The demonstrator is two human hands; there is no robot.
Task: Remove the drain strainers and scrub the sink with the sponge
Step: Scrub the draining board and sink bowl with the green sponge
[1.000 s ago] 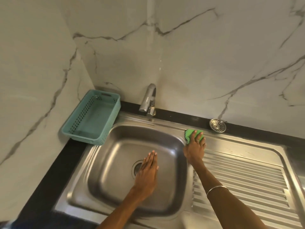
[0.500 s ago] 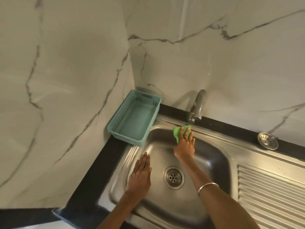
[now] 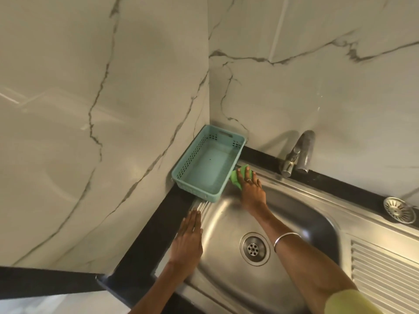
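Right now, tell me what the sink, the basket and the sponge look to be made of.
Sink: looks like stainless steel, brushed, with soft grey reflections and pressed drainboard ribs.
Basket: probably moulded plastic, matte teal, with rows of punched slots and a handle cutout.
Sponge: seems a soft green foam or scouring pad, dull, flattened under the right hand; its texture is too small to tell.

Grey-veined white marble walls (image 3: 113,109) meet at a corner above a black countertop (image 3: 145,250).

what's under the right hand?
A green sponge, pressed onto the back rim of the sink beside the teal basket. Its edges show past the right hand; its middle and the steel beneath are covered.
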